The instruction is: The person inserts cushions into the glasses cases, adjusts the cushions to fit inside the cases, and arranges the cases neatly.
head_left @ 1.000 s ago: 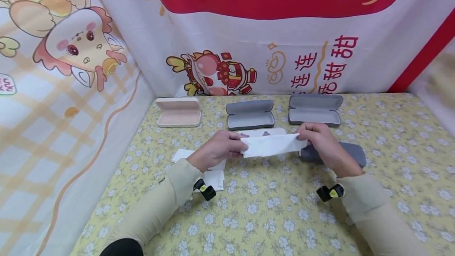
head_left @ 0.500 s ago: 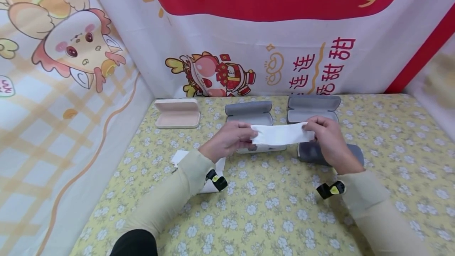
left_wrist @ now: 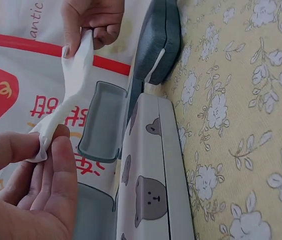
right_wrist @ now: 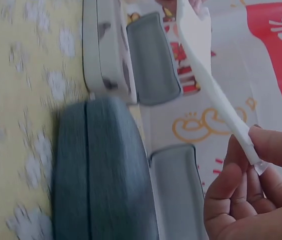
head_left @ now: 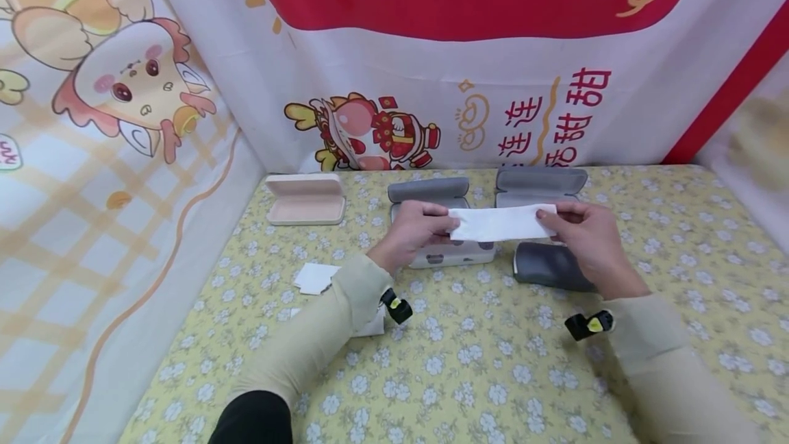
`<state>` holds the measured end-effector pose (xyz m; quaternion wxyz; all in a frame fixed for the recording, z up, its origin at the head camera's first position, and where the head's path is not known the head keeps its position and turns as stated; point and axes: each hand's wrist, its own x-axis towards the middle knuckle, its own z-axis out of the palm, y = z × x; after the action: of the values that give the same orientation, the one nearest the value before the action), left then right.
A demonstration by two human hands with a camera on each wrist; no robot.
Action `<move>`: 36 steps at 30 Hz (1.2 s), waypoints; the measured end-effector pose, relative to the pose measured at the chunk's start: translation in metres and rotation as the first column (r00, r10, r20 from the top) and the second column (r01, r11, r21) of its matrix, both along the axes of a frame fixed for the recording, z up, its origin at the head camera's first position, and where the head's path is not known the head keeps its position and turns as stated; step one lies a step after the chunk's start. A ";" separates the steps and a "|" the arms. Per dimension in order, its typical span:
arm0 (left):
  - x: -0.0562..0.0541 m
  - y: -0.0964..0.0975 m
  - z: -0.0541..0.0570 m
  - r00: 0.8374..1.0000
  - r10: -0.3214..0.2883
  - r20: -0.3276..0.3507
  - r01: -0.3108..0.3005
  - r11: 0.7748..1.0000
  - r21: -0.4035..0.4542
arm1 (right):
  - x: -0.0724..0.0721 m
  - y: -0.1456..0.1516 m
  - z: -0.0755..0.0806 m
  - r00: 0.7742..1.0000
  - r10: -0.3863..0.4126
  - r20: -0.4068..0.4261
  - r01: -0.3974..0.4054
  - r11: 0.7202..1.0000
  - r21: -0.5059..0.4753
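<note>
A strip of folded white cloth (head_left: 502, 223) is stretched between both hands above the table. My left hand (head_left: 419, 228) pinches its left end between thumb and fingers. At the other end, my right hand (head_left: 588, 235) pinches it, thumb on the near side. In the left wrist view the cloth (left_wrist: 73, 82) looks slightly twisted. Below it lies a closed white glasses case (head_left: 453, 257) with grey bear prints, partly covered by the left hand and the cloth. A closed dark grey glasses case (head_left: 548, 267) lies under the right hand, its right part hidden by the wrist.
Along the back stand an open pink glasses case (head_left: 306, 207) and two open grey ones, the middle case (head_left: 428, 190) and the right case (head_left: 542, 180). White folded cloths (head_left: 316, 278) lie near the left forearm. A printed curtain (head_left: 246, 101) hangs behind the table.
Both hands have risen and shifted right with the white cloth, keeping it stretched. More of the bear-print case shows beneath. The left forearm now covers part of the cloths on the table.
</note>
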<state>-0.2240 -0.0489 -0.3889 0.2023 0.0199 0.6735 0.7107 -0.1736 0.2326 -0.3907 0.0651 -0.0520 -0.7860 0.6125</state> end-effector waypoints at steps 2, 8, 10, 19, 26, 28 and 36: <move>-0.001 0.006 -0.001 1.000 0.011 -0.010 -0.011 1.000 -0.011 | -0.002 0.007 -0.001 1.000 -0.004 0.011 0.004 1.000 0.005; -0.009 0.024 -0.001 1.000 0.028 -0.013 -0.028 0.999 -0.043 | -0.012 0.025 0.001 0.998 -0.047 0.041 0.047 0.999 0.003; -0.013 0.030 0.000 0.999 0.032 -0.021 -0.033 0.998 -0.048 | -0.014 0.029 0.001 0.996 -0.064 0.054 0.063 0.998 0.007; -0.022 0.047 -0.001 0.992 0.048 -0.121 -0.060 0.994 -0.097 | -0.023 0.041 0.003 0.987 -0.098 0.124 0.088 0.992 0.086; -0.034 0.068 -0.003 0.974 0.067 -0.218 -0.111 0.974 -0.196 | -0.033 0.051 0.001 0.983 -0.115 0.145 0.093 0.984 0.149; -0.038 0.074 -0.003 0.970 0.073 -0.231 -0.127 0.966 -0.227 | -0.036 0.054 0.000 0.980 -0.124 0.155 0.098 0.981 0.165; -0.052 0.091 -0.003 0.960 0.099 -0.262 -0.181 0.934 -0.308 | -0.049 0.063 -0.001 0.970 -0.146 0.196 0.104 0.972 0.209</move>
<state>-0.2758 0.0418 -0.3918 0.0676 0.0240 0.8019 0.5931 -0.2230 0.2954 -0.3914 0.0252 -0.1591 -0.8404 0.5175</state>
